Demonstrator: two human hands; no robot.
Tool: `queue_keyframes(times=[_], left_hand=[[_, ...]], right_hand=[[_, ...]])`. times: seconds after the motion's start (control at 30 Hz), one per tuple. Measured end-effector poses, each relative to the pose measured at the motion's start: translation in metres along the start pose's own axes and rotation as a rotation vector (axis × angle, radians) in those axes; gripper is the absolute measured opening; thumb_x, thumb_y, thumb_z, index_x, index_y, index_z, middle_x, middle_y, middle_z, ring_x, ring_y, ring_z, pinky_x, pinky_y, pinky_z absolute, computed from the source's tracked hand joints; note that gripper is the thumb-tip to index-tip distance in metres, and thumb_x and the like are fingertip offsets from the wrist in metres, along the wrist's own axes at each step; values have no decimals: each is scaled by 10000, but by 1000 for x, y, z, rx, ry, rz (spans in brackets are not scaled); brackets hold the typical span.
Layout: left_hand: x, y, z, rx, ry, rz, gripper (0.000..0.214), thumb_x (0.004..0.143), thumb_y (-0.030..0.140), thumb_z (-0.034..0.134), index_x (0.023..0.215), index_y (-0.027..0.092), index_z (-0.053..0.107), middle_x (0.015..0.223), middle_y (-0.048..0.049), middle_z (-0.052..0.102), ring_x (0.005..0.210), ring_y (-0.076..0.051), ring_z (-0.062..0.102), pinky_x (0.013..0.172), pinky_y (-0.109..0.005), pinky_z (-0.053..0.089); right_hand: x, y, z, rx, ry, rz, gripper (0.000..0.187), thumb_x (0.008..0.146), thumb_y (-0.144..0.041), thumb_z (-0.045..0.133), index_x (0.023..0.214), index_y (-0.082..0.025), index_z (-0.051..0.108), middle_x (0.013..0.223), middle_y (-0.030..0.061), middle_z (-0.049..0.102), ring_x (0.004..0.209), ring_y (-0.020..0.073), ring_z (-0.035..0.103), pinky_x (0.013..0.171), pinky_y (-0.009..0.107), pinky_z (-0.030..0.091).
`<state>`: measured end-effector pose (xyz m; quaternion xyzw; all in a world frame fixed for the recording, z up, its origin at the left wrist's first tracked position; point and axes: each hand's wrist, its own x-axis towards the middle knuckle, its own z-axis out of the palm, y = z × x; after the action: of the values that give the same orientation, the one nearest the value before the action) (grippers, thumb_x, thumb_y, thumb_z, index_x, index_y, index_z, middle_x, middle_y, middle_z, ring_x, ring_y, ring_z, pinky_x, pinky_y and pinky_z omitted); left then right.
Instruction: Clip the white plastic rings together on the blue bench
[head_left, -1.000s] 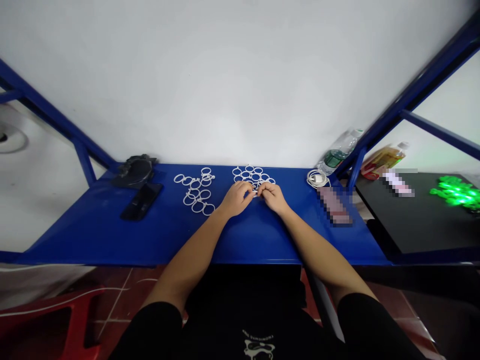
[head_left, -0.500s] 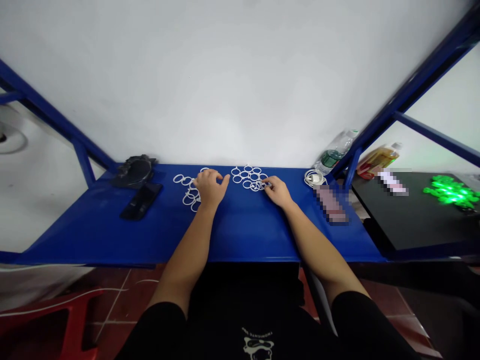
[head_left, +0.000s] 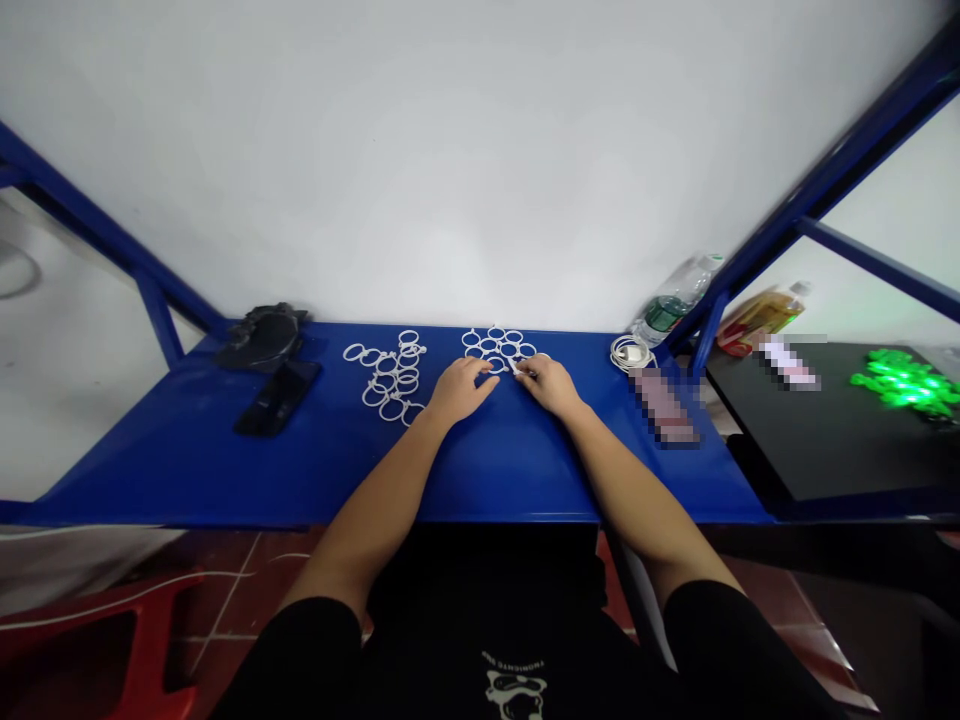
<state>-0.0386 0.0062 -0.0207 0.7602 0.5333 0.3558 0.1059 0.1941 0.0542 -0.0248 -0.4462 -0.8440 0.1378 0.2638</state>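
Several white rings [head_left: 490,346], each with a small tab, lie close together near the wall. My right hand [head_left: 553,384] is closed at the right of this group, with a white ring [head_left: 513,367] pinched at its fingertips and tilted up off the table. At the front left of the same group is my left hand [head_left: 460,389], its thumb apart from the fingers and nothing held between them. A second spread of loose white rings [head_left: 391,409] lies to the left of my left hand, some overlapping.
The blue table [head_left: 510,470] meets a white wall. On its left are a black phone [head_left: 279,398] and a dark crumpled item [head_left: 266,337]. To the right lie a coiled white cable with a charger [head_left: 632,353], a water bottle [head_left: 673,308] and a blurred pinkish item [head_left: 666,407].
My left hand has moved right, from the loose rings to the group by my right hand. My right hand now has a ring tilted up at its fingertips.
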Motion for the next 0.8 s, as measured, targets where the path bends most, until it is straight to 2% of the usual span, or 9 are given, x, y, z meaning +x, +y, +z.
queue_keyframes(times=[0.13,0.23,0.4,0.5,0.63,0.7,0.8], left_hand=[[-2,7,2,-40,-62,33,246,948,335,688,1166,223,711,1045,-53,750,997,-237,691,936,-408,559],[-4,9,6,-59,-122,28,298,944,343,688,1219,231,702,1057,-52,758,975,-230,704,940,-411,567],[-5,8,9,-68,-159,35,359,946,361,679,1286,243,680,1077,-53,758,979,-230,712,939,-412,574],[-5,9,9,-77,-167,12,402,947,371,682,1328,248,655,1070,-50,759,959,-228,713,927,-409,574],[-4,13,5,-83,-159,34,433,986,380,630,1393,235,599,1132,-63,753,999,-241,707,927,-405,557],[-4,14,4,-71,-153,76,342,1027,383,558,1320,224,634,1128,-73,749,1021,-249,702,907,-398,548],[-4,14,3,-26,-141,97,276,1065,371,464,1052,208,686,976,-72,742,919,-242,698,820,-376,531]], right_hand=[[-1,-6,-3,6,88,37,162,928,-246,699,1081,-224,746,968,64,744,873,220,669,780,315,509],[-4,-9,-7,-44,128,106,218,913,-244,709,1130,-243,736,951,52,739,823,209,662,726,300,490],[-5,-6,-11,-85,117,153,231,889,-220,709,1112,-254,761,971,63,742,818,211,662,732,307,493],[-5,-8,-9,29,142,124,216,906,-279,694,1103,-233,769,924,62,736,812,212,658,758,322,509],[-8,-24,-3,335,187,51,272,933,-395,688,1129,-220,761,837,35,716,704,179,631,709,316,517],[-11,-33,-1,453,145,24,295,947,-435,675,1140,-226,753,817,22,714,660,162,619,664,300,509],[-15,-42,0,536,72,-2,293,962,-447,648,1145,-239,745,804,17,718,657,160,628,645,294,511]])
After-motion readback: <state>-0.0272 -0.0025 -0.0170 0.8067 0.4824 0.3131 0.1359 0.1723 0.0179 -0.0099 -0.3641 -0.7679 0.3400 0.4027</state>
